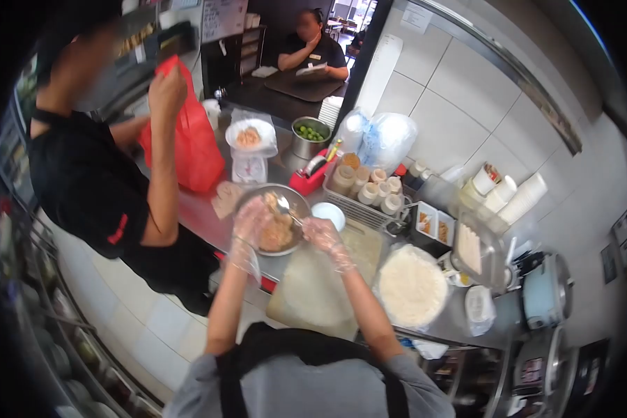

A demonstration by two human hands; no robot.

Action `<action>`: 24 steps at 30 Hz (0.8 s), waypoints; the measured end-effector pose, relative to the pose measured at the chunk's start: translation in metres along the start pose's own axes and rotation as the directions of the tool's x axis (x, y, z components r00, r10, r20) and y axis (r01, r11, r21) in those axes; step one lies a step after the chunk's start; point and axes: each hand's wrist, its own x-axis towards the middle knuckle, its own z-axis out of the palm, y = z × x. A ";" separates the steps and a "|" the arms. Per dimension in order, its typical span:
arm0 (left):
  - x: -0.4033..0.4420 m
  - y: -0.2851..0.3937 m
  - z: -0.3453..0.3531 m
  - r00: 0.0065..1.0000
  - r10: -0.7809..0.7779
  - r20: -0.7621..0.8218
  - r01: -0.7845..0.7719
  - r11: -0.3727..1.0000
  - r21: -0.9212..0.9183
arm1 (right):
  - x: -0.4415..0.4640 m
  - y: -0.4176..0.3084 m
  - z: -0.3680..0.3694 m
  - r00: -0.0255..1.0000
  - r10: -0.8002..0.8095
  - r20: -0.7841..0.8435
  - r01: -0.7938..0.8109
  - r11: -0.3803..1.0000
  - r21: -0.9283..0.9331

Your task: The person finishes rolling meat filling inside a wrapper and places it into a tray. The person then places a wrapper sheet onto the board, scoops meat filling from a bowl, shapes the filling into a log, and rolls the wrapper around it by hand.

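A round metal bowl (301, 202) with a pale orange shredded food mix (277, 233) stands on the counter in front of me. My left hand (253, 219), in a clear plastic glove, grips the bowl at its left rim; its fingertips are blurred. My right hand (320, 235), gloved too, is closed around the handle of a metal spoon (283, 204), whose head is in the bowl over the food. Beside the bowl's right edge sits a small white bowl (329, 214). Under my right forearm lies a pale cutting board (327, 279).
At left, a co-worker (97, 174) holds up a red bag (188, 139). Behind the bowl are a food-filled white dish (251, 136), a pot of green limes (310, 138) and a tape dispenser (312, 174). Rightward stand a bottle basket (359, 209) and a stack of round white sheets (412, 285).
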 end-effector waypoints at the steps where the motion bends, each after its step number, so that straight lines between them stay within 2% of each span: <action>1: -0.005 -0.008 -0.004 0.999 0.039 0.036 -0.036 0.996 -0.082 | -0.004 0.009 0.001 0.995 -0.096 -0.001 0.096 0.995 -0.024; 2: 0.003 -0.010 -0.003 0.995 -0.032 -0.096 0.041 0.995 0.092 | 0.006 0.012 -0.002 0.974 -0.225 0.005 0.225 0.973 -0.047; 5: 0.002 -0.009 0.003 0.983 -0.030 -0.179 0.040 0.998 0.050 | 0.002 -0.001 0.009 0.998 -0.043 -0.052 0.052 0.980 0.191; 6: 0.006 -0.008 -0.001 0.985 -0.061 -0.162 0.074 0.995 0.071 | 0.004 -0.008 0.010 0.997 -0.066 -0.035 0.069 0.991 0.111; 10: -0.005 -0.006 -0.005 0.997 -0.060 -0.053 0.064 0.995 0.074 | -0.006 -0.036 0.010 0.999 0.020 -0.026 -0.023 0.995 -0.097; 12: -0.014 0.004 0.008 0.997 -0.067 -0.041 0.071 0.992 0.107 | -0.005 -0.025 0.013 0.999 0.005 -0.049 -0.007 0.999 -0.041; 15: -0.011 0.005 0.017 0.998 0.039 -0.040 -0.029 0.971 0.235 | -0.004 -0.017 0.010 1.000 -0.012 -0.027 0.010 0.998 -0.064; 16: -0.004 0.003 0.013 0.987 0.156 0.046 -0.162 0.907 0.390 | -0.004 -0.018 0.007 1.000 -0.015 -0.011 0.013 0.996 -0.090; 18: 0.008 -0.003 -0.004 0.912 0.322 0.255 -0.410 0.663 0.627 | -0.005 -0.017 0.004 0.999 -0.042 -0.014 0.041 0.998 -0.039; 21: 0.005 0.009 -0.001 0.989 0.088 0.115 -0.138 0.819 0.557 | -0.012 -0.028 0.006 0.999 0.010 -0.039 -0.011 0.999 -0.036; 24: 0.013 0.010 -0.006 0.992 0.090 0.083 -0.122 0.786 0.606 | -0.009 -0.035 0.006 0.997 0.029 -0.066 -0.037 0.993 -0.115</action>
